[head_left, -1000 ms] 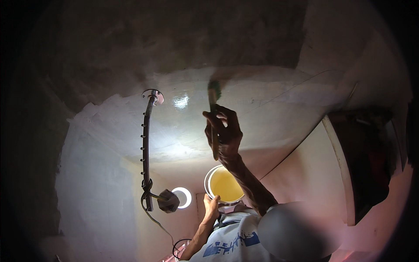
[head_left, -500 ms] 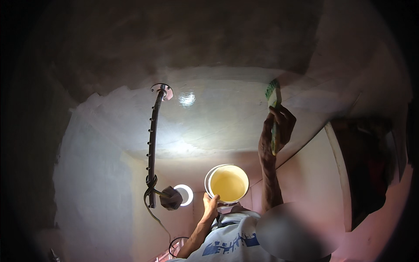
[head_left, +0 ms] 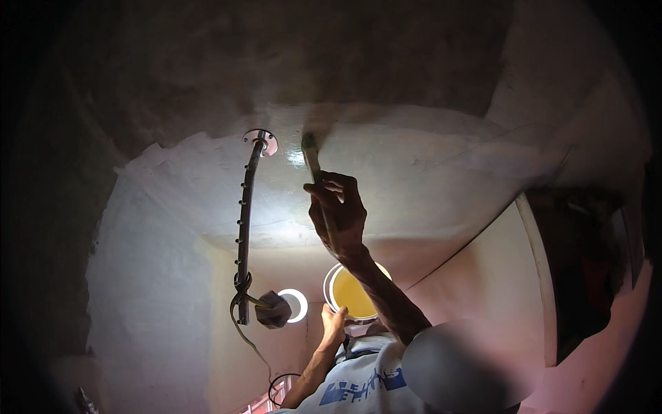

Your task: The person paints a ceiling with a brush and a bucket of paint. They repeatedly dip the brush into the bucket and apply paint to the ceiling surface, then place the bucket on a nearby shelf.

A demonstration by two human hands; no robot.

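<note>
My right hand (head_left: pixel 338 210) is closed around the handle of a paintbrush (head_left: pixel 314 162). The brush's greenish bristles meet the painted surface (head_left: pixel 400 159), beside a shiny wet-looking spot. In my left hand (head_left: pixel 334 323) is a pail (head_left: pixel 353 293) with yellowish paint or a yellowish inside, gripped at its rim with the thumb over the edge. My right forearm crosses in front of the pail and hides its right part. A dark metal bar (head_left: pixel 247 221) with several small knobs hangs from a round plate (head_left: pixel 260 141), left of the brush.
A cable (head_left: pixel 241 293) is knotted around the bar's lower end, next to a dark angular block (head_left: pixel 274 310) and a bright white ring (head_left: pixel 296 306). At the right, a pale-edged opening (head_left: pixel 538 276) holds dark things. A darker uncoated area (head_left: pixel 310 55) borders the pale coat.
My right hand has swung left with the brush, from the right side of the pale coat to near the round plate. My left hand and the pail stay nearly where they were.
</note>
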